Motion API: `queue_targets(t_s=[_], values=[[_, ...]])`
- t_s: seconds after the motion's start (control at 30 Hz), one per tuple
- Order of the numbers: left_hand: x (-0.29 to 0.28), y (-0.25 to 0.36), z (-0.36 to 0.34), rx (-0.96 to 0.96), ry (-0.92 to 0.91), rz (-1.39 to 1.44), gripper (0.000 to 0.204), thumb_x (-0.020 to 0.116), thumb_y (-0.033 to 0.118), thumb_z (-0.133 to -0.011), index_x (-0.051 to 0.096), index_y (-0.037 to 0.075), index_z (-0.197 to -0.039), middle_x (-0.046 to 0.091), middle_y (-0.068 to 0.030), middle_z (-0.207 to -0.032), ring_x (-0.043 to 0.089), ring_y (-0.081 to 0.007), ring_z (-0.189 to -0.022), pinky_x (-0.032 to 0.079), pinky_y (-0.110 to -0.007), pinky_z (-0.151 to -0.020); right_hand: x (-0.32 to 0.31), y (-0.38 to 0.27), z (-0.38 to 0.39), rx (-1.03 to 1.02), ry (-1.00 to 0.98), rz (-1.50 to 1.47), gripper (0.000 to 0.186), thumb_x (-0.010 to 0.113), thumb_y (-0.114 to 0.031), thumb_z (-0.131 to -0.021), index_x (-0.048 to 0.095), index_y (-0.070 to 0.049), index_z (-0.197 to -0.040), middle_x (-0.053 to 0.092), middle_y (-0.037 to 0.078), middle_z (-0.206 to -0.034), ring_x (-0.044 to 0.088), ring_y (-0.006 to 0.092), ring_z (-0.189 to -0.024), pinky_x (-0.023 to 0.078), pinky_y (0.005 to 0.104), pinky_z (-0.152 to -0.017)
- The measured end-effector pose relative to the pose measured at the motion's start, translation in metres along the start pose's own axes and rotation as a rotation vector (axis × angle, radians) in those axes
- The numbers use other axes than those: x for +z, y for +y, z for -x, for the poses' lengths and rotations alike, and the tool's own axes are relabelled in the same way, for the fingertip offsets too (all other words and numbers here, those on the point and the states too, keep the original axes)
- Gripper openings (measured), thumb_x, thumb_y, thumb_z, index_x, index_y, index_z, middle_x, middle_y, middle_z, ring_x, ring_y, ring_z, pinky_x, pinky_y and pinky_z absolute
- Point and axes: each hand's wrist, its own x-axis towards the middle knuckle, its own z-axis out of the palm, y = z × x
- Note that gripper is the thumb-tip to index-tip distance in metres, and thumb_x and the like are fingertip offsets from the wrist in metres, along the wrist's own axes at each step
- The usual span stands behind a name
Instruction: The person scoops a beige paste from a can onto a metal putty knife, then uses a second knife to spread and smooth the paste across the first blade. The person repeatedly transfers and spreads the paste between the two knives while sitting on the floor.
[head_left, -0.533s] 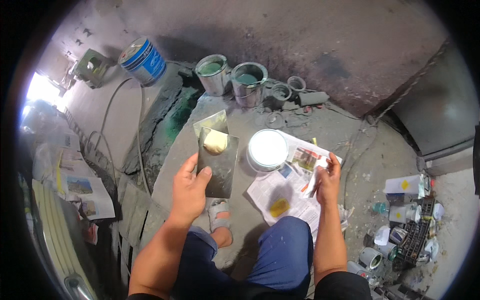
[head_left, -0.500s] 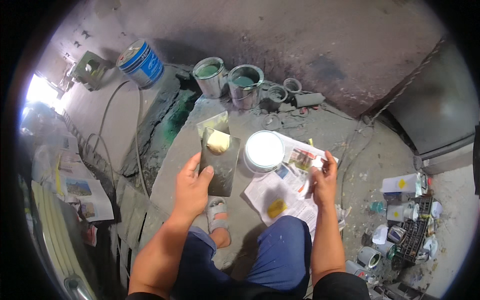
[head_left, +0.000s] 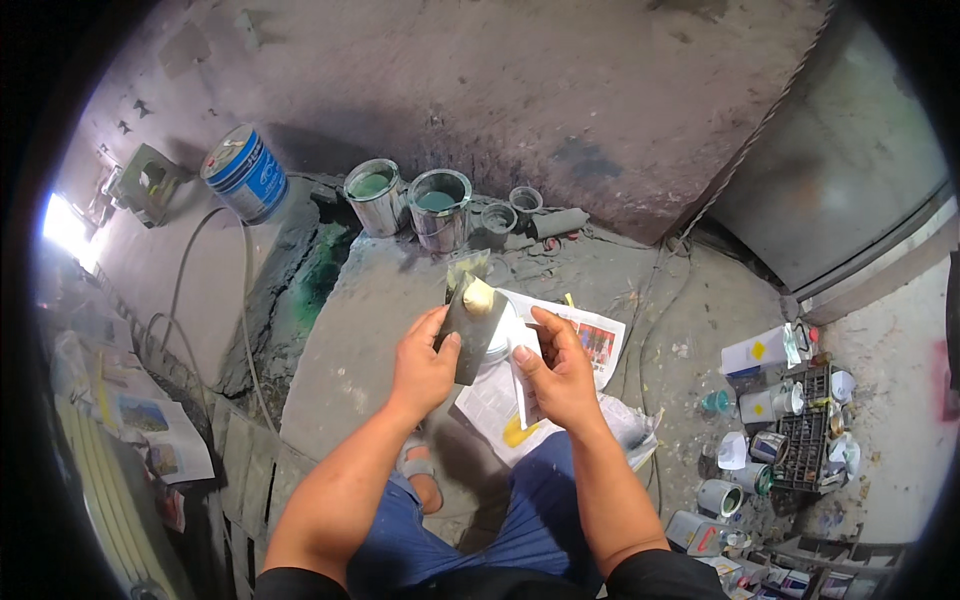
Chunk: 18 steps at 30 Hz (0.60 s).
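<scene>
Paste [head_left: 478, 296], cream-coloured and lumped, is carried near the upper edge of a dark plate [head_left: 467, 345], which is gripped between the left hand's [head_left: 422, 362] thumb and fingers. A thin white piece [head_left: 526, 403] is pinched by the right hand [head_left: 566, 380]. Behind them, a white tub [head_left: 508, 328] is partly hidden, near the newspaper's [head_left: 490, 402] upper left edge.

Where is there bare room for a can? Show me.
Bare concrete lies between the green-stained gap and the newspaper, in front of the two open paint cans. Crowded: around those cans, and around the black crate at right.
</scene>
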Motion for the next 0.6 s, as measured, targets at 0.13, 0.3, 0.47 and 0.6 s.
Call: queue_targets(t_s=[0.13,0.3,0.47,0.6], values=[[0.003,0.002,-0.003,0.046,-0.006,-0.031,0.034,0.057,0.002,-0.082,0.056,-0.004,-0.116,0.06,-0.0176,-0.113,0.06,-0.0288,-0.104,0.045,-0.033,-0.091,0.009,-0.016,0.002,0.067,0.024,0.061,0.062,0.071,-0.008,-0.08,0.041,-0.003,-0.134,0.056,0.013,-0.116,0.056,0.0178,-0.103,0.047,0.0308,-0.088],[0.005,0.006,-0.006,0.097,-0.026,-0.02,0.034,0.056,0.001,-0.083,0.056,-0.003,-0.118,0.061,-0.014,-0.112,0.059,-0.0211,-0.102,0.045,-0.03,-0.09,0.015,-0.016,-0.001,0.026,0.047,0.113,0.063,0.072,-0.007,-0.079,0.041,-0.001,-0.133,0.06,0.012,-0.106,0.058,0.0174,-0.098,0.047,0.0295,-0.086],[0.003,0.009,-0.007,0.092,-0.045,-0.012,0.034,0.056,0.001,-0.084,0.056,-0.003,-0.118,0.06,-0.0142,-0.113,0.059,-0.0205,-0.101,0.045,-0.03,-0.088,0.021,-0.024,-0.004,-0.03,0.044,0.159,0.067,0.075,-0.012,-0.079,0.038,0.001,-0.133,0.06,0.01,-0.097,0.06,0.0138,-0.087,0.05,0.0262,-0.076],[0.003,0.01,-0.007,0.095,-0.052,0.011,0.034,0.056,0.0,-0.084,0.055,-0.004,-0.118,0.06,-0.0143,-0.113,0.059,-0.0201,-0.101,0.046,-0.03,-0.087,0.021,-0.018,-0.005,-0.055,0.041,0.195,0.066,0.076,-0.013,-0.078,0.039,0.001,-0.131,0.06,0.009,-0.096,0.06,0.0128,-0.086,0.05,0.0256,-0.075]])
